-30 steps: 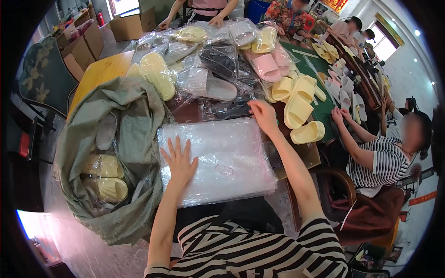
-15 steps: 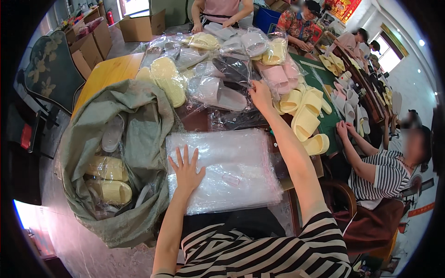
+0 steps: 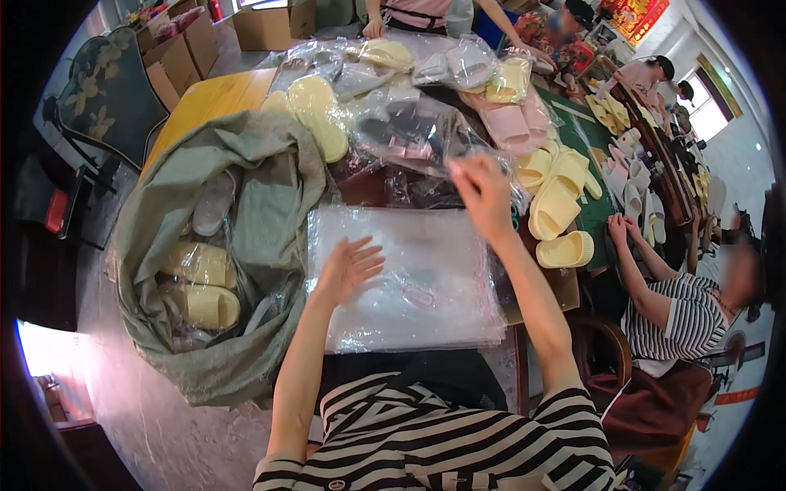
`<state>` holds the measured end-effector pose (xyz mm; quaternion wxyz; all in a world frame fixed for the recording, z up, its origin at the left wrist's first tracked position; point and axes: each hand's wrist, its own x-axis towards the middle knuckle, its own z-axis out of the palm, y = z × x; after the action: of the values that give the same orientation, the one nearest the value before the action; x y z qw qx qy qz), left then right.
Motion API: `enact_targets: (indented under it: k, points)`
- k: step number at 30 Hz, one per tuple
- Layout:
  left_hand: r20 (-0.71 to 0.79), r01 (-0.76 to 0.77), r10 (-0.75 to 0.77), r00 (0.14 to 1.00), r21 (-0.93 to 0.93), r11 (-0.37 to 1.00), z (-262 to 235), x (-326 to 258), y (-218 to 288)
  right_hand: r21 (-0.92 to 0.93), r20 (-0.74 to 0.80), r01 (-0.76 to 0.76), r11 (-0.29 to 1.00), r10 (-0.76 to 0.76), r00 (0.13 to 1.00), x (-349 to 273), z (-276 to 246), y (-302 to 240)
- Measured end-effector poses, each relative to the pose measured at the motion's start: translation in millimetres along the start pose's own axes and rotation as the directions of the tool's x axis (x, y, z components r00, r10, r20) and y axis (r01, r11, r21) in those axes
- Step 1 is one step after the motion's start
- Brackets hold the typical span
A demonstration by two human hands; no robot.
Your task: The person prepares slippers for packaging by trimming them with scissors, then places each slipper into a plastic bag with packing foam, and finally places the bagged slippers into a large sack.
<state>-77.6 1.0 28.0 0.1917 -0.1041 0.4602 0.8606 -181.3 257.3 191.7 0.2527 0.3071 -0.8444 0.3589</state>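
My left hand (image 3: 350, 268) hovers palm sideways over the left part of a flat stack of clear plastic bags (image 3: 426, 286), its fingers stretched out. My right hand (image 3: 483, 192) is raised beyond the stack's far right corner, slightly blurred. Its thumb and fingers are pinched on the edge of a clear plastic bag (image 3: 409, 135), with something grey and a pink patch showing through the film. Around it lie bagged yellow slippers (image 3: 318, 119), bagged pink slippers (image 3: 506, 123) and loose yellow slippers (image 3: 558, 192).
To the left, an open grey-green sack (image 3: 282, 204) holds bagged yellow and grey slippers. A yellow wooden table (image 3: 209, 106) stands behind it. Across the table, a person in pink (image 3: 417, 15) reaches among the bags; a person in stripes (image 3: 684, 319) sits at right by a green mat (image 3: 602, 233).
My left hand has lifted off the stack and turned sideways. My right hand has come nearer, and the bag with grey slippers looks shifted and turned. The view has shifted slightly.
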Motion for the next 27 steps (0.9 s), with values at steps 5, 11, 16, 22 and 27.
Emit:
enact_targets:
  k: [5,11,16,22,27]
  points:
    - [-0.032,0.096,-0.145,0.989,-0.605,0.791,-37.2,0.9,7.9,0.073,0.242,0.118,0.99,-0.132,0.961,-116.1,-2.6,-52.2]
    - [-0.219,0.068,-0.134,0.967,-0.285,0.956,-35.2,-21.6,13.6,0.014,0.52,-0.082,0.997,0.062,0.852,-207.6,3.3,-45.3]
    - [-0.15,0.044,-0.077,0.986,-0.208,0.977,-40.4,-33.1,19.3,-0.068,0.534,0.018,0.997,0.022,0.845,-202.6,-18.0,-76.8]
    - [-0.238,0.221,-0.148,0.96,0.319,0.922,-47.8,-41.5,29.6,-0.019,0.332,-0.286,0.958,0.276,0.902,-173.8,-45.5,-46.3]
    - [-0.328,0.29,-0.086,0.941,0.647,0.705,-22.9,-67.8,56.1,0.056,0.284,-0.581,0.812,0.545,0.789,-171.8,-34.9,-5.9]
